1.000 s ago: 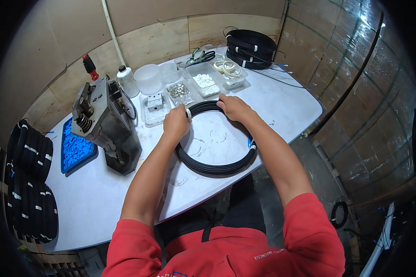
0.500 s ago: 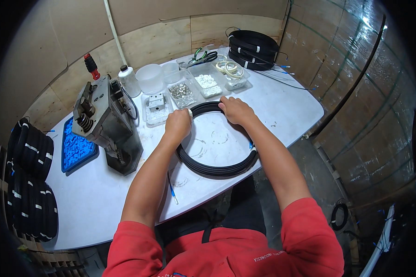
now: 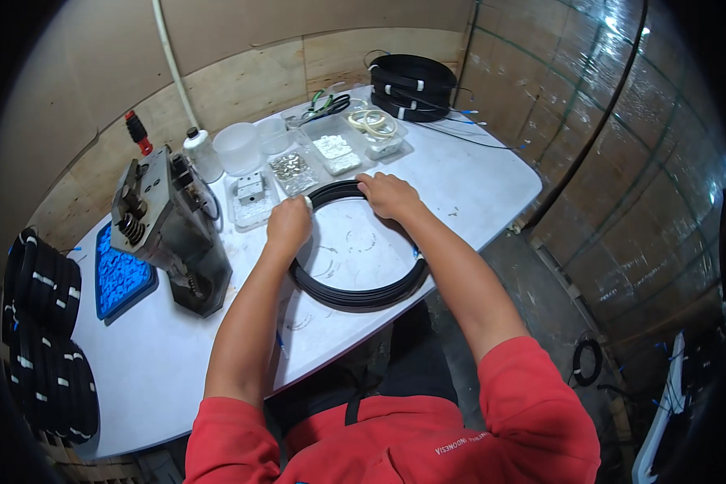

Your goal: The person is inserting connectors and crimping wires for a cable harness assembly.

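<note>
A round coil of black cable (image 3: 359,298) lies on the white table in front of me. My left hand (image 3: 289,223) is closed around its upper left side, and a small white bit, perhaps tape, shows at the fingertips. On the far side of the ring, my right hand (image 3: 389,197) grips the bundle with thumb and fingers. A blue cable end shows at the coil's right side, near my right forearm. Beside my left forearm, another blue cable tip (image 3: 281,344) points toward the table's front edge, partly hidden.
At left stand a metal press (image 3: 169,234) and a blue tray (image 3: 105,310) of blue pieces. Behind the coil are tubs of metal terminals (image 3: 293,171) and white parts (image 3: 335,152), a bottle (image 3: 202,155) and pliers (image 3: 323,105). Finished coils are stacked far right (image 3: 415,74) and left (image 3: 52,379).
The whole view has shifted, so the table and coil sit slightly further left. Both hands keep their hold on the coil. The loose blue tip by my left forearm is now more hidden.
</note>
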The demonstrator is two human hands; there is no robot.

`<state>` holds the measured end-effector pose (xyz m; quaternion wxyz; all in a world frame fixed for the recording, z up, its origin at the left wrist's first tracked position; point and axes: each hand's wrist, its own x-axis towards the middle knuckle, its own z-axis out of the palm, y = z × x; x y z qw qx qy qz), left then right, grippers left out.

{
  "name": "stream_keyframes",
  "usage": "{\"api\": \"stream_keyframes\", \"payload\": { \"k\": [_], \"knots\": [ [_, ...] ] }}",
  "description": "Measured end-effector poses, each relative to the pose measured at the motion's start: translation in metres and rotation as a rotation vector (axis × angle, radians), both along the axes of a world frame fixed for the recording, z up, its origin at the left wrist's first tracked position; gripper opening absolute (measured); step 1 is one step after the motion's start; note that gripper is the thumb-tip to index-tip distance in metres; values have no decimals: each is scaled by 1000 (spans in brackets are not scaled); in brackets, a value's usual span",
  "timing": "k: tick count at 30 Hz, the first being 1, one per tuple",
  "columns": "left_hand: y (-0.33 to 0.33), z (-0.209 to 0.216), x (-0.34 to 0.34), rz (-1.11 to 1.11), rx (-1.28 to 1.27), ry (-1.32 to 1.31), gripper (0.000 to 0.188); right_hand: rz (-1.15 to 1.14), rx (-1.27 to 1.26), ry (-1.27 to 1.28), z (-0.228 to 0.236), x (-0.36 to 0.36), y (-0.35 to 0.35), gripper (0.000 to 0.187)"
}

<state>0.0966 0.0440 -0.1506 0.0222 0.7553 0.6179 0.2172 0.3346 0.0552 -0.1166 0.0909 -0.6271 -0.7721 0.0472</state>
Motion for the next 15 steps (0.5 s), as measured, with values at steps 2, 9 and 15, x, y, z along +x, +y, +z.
{"api": "stream_keyframes", "payload": {
  "k": [2,9,15],
  "knots": [
    [-3,3,1,-12,15,-1,21,21,35,15,-3,0,1,36],
    [-3,2,-2,-23,13,18,23,36,52,18,-2,-1,-2,33],
    [-4,3,-2,-10,31,17,26,32,43,5,-1,0,-3,32]
  ]
}}
